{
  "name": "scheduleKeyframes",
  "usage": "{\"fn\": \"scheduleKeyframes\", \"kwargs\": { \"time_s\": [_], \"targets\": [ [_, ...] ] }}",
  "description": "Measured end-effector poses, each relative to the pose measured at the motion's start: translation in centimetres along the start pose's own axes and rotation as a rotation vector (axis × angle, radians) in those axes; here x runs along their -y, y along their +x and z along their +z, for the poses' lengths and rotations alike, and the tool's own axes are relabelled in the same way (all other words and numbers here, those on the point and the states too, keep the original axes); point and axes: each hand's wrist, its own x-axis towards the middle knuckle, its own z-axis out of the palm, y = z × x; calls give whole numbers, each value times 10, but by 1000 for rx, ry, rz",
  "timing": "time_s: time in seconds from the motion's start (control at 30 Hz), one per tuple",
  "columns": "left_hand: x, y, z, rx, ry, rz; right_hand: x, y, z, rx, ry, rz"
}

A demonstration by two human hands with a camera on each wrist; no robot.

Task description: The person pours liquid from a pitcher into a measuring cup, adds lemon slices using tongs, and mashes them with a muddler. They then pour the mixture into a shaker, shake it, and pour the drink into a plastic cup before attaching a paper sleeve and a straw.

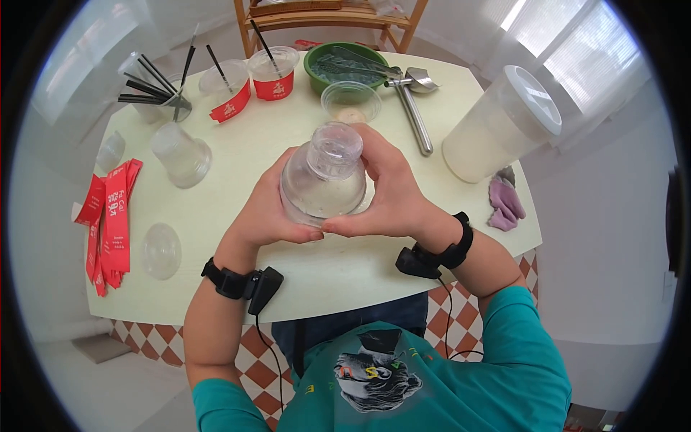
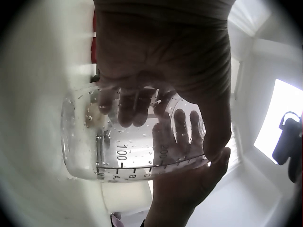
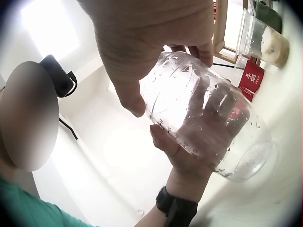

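Both hands hold a clear shaker with a narrower domed top [image 1: 324, 180] between them over the table. The left hand [image 1: 270, 205] curls round its left side and the right hand [image 1: 396, 191] round its right, thumbs nearly meeting at the near side. In the left wrist view, printed measuring marks and droplets show on the shaker [image 2: 135, 146], with the left hand [image 2: 165, 56] across it. From the right wrist, the right hand [image 3: 154, 42] grips one side of the wet shaker [image 3: 203, 109], and the left hand's fingers show through the wall. Whether its base touches the table cannot be told.
Behind the shaker stand a clear bowl [image 1: 353, 97], a green basin [image 1: 324, 61], a metal scoop [image 1: 417, 122] and red-sleeved cups [image 1: 273, 79]. A lidded pitcher [image 1: 489, 129] and purple cloth [image 1: 507, 201] lie right; red sleeves [image 1: 116, 223], a lid [image 1: 160, 250] and upturned cups [image 1: 180, 155] left.
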Motion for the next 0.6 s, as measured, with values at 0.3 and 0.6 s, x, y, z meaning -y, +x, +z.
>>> {"fn": "scheduleKeyframes", "kwargs": {
  "time_s": [0.3, 0.6],
  "targets": [
    [9, 1, 6, -127, 103, 56, 9, 0, 18, -181, -54, 89],
    [10, 2, 11, -124, 96, 31, 7, 3, 11, -110, -47, 92]
  ]
}}
